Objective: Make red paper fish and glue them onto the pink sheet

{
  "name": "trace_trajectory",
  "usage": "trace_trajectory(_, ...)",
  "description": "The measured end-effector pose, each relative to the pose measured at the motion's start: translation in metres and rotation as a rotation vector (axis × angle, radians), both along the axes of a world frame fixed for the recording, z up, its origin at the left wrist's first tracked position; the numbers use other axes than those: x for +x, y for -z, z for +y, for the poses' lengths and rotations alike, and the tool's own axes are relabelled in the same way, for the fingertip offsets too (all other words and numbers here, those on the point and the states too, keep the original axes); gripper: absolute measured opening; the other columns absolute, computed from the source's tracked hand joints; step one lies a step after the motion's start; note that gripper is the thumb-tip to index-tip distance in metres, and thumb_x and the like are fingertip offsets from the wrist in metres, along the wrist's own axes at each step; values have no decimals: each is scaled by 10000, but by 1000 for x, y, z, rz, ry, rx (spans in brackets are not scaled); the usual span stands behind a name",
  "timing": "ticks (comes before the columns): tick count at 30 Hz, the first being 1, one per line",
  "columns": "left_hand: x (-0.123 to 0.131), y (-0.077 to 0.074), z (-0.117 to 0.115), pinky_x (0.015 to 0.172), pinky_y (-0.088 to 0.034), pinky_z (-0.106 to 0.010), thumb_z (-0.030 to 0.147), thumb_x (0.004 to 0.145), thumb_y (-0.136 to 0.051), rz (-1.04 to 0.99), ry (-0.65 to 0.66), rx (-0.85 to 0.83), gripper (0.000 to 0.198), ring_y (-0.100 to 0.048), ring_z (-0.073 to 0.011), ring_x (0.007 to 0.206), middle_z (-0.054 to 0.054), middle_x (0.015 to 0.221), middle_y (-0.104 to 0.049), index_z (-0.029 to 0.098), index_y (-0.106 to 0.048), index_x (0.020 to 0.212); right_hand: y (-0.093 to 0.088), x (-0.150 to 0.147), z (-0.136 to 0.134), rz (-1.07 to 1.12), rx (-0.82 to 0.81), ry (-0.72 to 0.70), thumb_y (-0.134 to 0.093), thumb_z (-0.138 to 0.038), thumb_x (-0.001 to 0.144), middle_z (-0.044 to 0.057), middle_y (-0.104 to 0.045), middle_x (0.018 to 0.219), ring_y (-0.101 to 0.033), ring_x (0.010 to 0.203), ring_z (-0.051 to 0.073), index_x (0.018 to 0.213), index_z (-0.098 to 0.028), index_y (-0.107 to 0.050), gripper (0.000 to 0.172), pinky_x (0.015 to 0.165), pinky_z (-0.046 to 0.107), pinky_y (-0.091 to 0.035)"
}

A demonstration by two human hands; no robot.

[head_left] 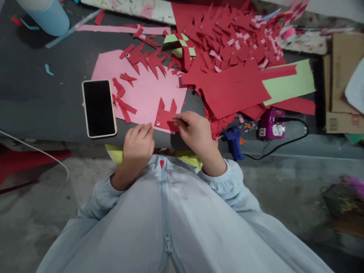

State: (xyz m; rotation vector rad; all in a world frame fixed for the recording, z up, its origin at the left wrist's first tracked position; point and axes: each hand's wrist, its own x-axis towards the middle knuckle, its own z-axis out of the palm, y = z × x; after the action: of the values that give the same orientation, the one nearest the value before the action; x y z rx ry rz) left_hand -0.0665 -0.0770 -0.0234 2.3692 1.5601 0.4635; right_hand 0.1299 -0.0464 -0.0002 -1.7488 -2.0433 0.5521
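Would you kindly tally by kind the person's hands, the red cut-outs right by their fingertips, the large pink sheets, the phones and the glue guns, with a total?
Left hand and right hand: 2
Red cut-out: 1
Pink sheet: 1
Phone: 1
Glue gun: 1
Total: 6

Right fingers [185,116] over red paper cutout [165,118], left fingers [143,131] just beside it, phone [99,108] left of them, glue gun [234,142] right
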Motion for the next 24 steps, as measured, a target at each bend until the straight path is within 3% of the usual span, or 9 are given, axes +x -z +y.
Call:
trace_trajectory(12, 5, -1, -3, 974, -465, -437, 194, 925, -470, 10, -90, 34, 349, -591, -281, 1145, -129, 1182, -712, 141, -703, 1179, 0, 14, -23, -118, -83, -89, -432, -126, 930, 117, -709, 961, -646, 902, 241, 1115, -178, -731, 356, 736, 315, -456)
trace_trajectory(18, 17, -9, -5, 898, -481, -437, 177, 902, -500, 133, -24, 22, 425, -569, -294, 1094, -154, 1161, -674, 171, -650, 1301, -1, 11, -27, -159, -103, -140, -399, -119, 936, 125, -699, 947, -631, 899, 244, 1141, -161, -727, 389, 735, 318, -444)
trace_trajectory(24, 31, -14, -3, 835, -484, -439, 148, 895, -483, 265, -105, 5, 450, -561, -290, 1008, -163, 1087, -647, 176, -624, 1321, 1, 17, -30, -139, -93, -186, -395, -118, 930, 123, -678, 922, -604, 859, 241, 1120, -159, -711, 371, 717, 319, -421)
